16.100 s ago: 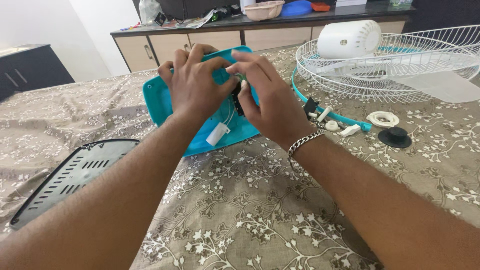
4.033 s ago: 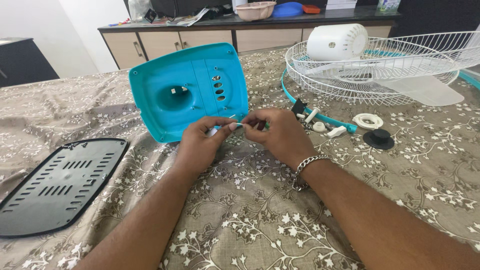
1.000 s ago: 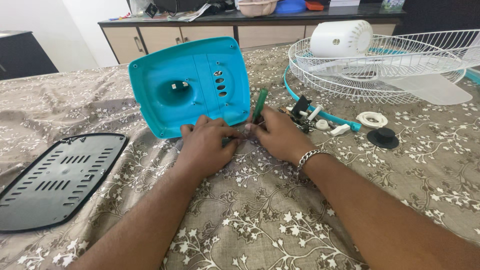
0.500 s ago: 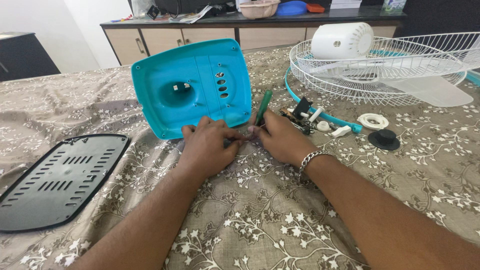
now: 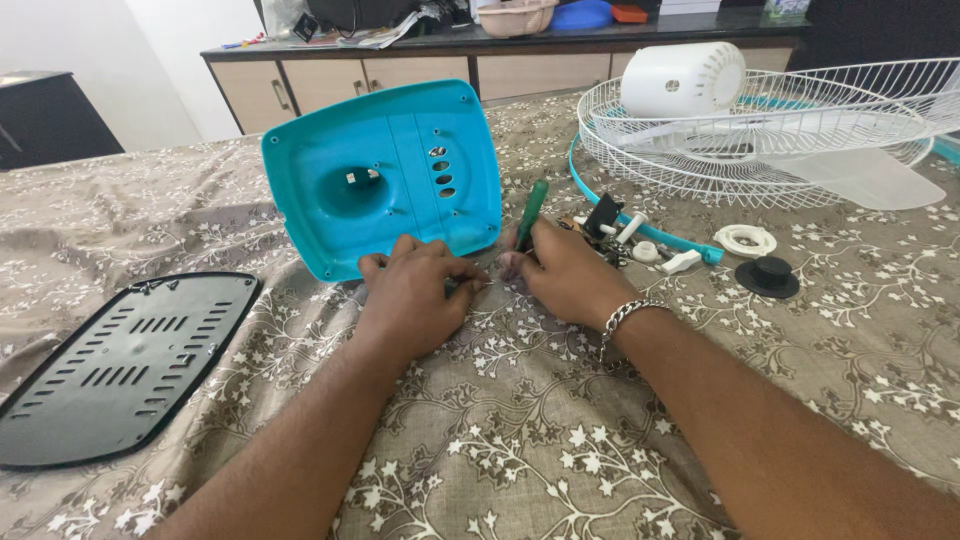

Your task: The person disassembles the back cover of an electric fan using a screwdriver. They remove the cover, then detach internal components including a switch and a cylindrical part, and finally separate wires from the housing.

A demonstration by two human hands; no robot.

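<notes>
Head view: right hand (image 5: 560,272) grip pinching green screwdriver (image 5: 531,213), long axis tilted, handle up-right; left hand (image 5: 415,290) closed, contents hidden.

Fan base shell (image 5: 385,180) propped on the worktop (image 5: 520,440) behind both hands, vented plate (image 5: 115,365) lying far left, screwdriver (image 5: 530,212) just right of the shell, small parts (image 5: 690,255) further right, wire guard (image 5: 770,130) with motor housing (image 5: 682,80) behind those, cabinet (image 5: 400,70) at the back.

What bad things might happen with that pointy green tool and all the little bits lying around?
The green screwdriver in the right hand works close to the left hand; a slip might jab a finger. The teal fan base stands tilted behind and could tip onto the hands. The small white parts could get lost on the patterned cloth.
</notes>
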